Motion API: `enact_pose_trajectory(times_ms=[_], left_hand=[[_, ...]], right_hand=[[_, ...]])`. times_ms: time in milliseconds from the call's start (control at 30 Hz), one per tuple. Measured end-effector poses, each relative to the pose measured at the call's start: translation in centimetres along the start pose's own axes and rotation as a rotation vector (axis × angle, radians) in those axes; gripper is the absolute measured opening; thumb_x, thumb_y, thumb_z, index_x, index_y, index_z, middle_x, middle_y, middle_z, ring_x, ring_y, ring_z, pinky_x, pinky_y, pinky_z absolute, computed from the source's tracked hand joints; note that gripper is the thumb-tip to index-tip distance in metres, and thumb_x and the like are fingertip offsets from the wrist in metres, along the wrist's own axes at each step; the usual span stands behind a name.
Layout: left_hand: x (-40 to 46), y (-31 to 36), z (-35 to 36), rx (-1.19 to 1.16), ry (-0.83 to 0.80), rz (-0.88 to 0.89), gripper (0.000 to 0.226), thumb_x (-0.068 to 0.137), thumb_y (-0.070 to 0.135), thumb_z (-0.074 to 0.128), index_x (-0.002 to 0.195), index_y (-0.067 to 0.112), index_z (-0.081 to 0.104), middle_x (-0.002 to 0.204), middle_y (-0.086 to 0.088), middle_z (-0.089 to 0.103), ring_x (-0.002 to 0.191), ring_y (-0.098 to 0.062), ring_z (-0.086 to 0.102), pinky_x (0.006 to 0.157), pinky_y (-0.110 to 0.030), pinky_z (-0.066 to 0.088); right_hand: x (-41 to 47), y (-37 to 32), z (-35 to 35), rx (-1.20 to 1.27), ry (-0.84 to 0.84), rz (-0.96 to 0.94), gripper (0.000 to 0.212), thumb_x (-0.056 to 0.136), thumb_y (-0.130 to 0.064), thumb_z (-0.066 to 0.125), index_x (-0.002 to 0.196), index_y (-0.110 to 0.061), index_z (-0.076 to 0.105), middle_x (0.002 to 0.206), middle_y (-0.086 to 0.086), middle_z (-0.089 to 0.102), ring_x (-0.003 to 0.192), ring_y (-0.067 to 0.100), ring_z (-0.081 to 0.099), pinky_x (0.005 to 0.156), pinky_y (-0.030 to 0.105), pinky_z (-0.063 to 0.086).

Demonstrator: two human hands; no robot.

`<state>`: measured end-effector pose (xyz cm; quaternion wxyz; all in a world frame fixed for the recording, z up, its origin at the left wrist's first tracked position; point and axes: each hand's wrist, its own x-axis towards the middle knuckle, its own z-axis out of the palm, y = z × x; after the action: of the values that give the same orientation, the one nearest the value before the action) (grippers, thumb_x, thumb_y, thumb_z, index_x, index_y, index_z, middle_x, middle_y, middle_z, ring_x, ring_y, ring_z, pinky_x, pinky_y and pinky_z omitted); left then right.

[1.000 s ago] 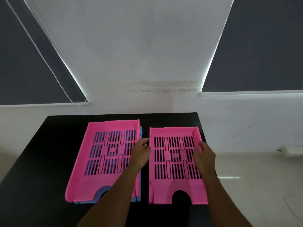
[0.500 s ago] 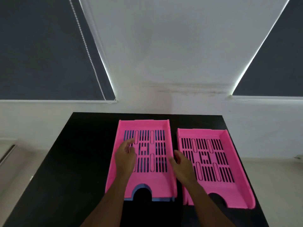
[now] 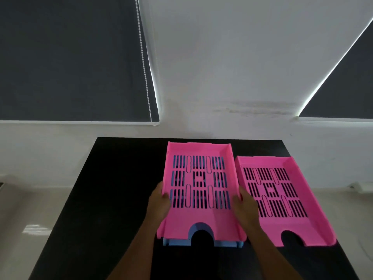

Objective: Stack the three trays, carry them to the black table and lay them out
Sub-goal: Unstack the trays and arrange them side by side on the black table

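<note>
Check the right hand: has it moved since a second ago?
Yes. The right hand left the lone pink tray on the right and crossed leftward to grip the right wall of the pink tray stacked on blue.

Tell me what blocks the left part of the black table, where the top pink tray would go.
Nothing visible blocks it. Both hands, left hand and right hand, grip the sides of the top pink tray, which sits on the blue tray. The black table to its left is bare; the second pink tray lies on the right.

black table [image 3: 113, 199] | on it: blue tray [image 3: 232, 243] under pink tray [image 3: 201, 217] | second pink tray [image 3: 314, 225] beside
</note>
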<state>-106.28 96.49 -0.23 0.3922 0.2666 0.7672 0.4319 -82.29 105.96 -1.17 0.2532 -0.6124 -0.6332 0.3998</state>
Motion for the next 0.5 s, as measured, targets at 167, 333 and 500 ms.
enact_pose_trajectory(times_ms=[167, 333, 500], left_hand=[[1.1, -0.4, -4.7, -0.049, 0.024, 0.042, 0.025, 0.098, 0.016, 0.048, 0.111, 0.034, 0.059, 0.095, 0.001, 0.072, 0.077, -0.01, 0.074, 0.062, -0.026, 0.056], [1.6, -2.8, -11.1, -0.045, 0.114, -0.008, 0.028, 0.095, 0.009, 0.048, 0.115, 0.026, 0.06, 0.093, 0.0, 0.071, 0.077, -0.012, 0.072, 0.058, -0.024, 0.053], [1.2, -5.9, -17.1, 0.024, 0.226, -0.059, 0.037, 0.094, -0.002, 0.042, 0.124, 0.014, 0.057, 0.095, -0.003, 0.068, 0.079, -0.015, 0.069, 0.056, -0.023, 0.049]], right_hand=[[-0.7, -3.8, 3.0, 0.042, -0.003, -0.023, 0.02, 0.098, -0.005, 0.047, 0.103, -0.019, 0.061, 0.083, -0.001, 0.066, 0.072, 0.01, 0.066, 0.05, 0.01, 0.047], [-1.5, -7.6, 8.4, 0.007, -0.104, -0.095, 0.02, 0.096, -0.005, 0.048, 0.095, -0.019, 0.062, 0.077, 0.004, 0.064, 0.062, 0.013, 0.06, 0.049, 0.013, 0.046], [-2.7, -10.4, 14.0, 0.018, -0.244, -0.143, 0.02, 0.095, -0.006, 0.05, 0.094, -0.021, 0.063, 0.08, 0.006, 0.067, 0.064, 0.013, 0.064, 0.053, 0.022, 0.056]])
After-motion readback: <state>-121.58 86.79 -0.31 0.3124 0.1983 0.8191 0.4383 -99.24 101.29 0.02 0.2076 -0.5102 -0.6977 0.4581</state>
